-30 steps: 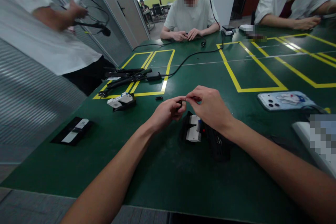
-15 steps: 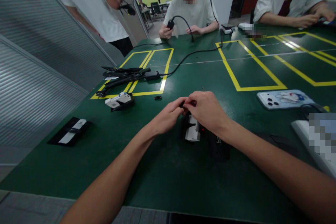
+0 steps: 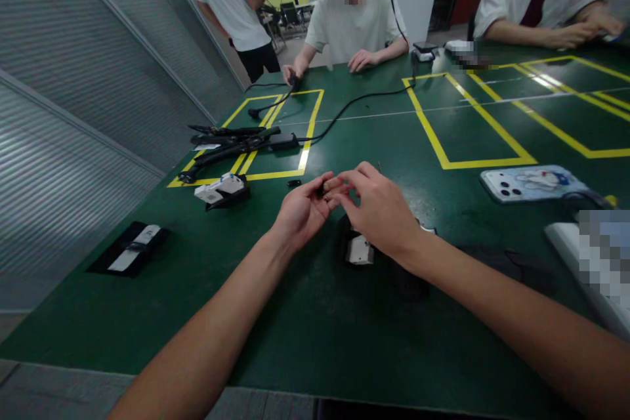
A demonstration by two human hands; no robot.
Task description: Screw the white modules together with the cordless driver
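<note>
My left hand (image 3: 302, 213) is turned palm up above the table, its fingers curled round a small black part (image 3: 321, 190) that is mostly hidden. At its fingertips is my right hand (image 3: 377, 207), thumb and forefinger bent in a pinch; whatever lies between them is too small to make out. Below my right hand, a white and black device (image 3: 361, 251) rests on the table, partly covered by that hand. A dark object (image 3: 411, 282) lies beside it under my right wrist. Just beyond my left hand sits another small black piece (image 3: 294, 183).
On the left are a second white and black device (image 3: 221, 190), a black pouch with a white strip (image 3: 132, 248) and bundled black cables (image 3: 236, 141). A phone (image 3: 534, 184) lies right. Two people sit across the green table (image 3: 275, 321); another person (image 3: 231, 0) stands behind.
My left hand has rolled palm up and its fingers have loosened, showing the small black part. My right fingers have spread somewhat. Across the table, a person has lowered a black cable plug.
</note>
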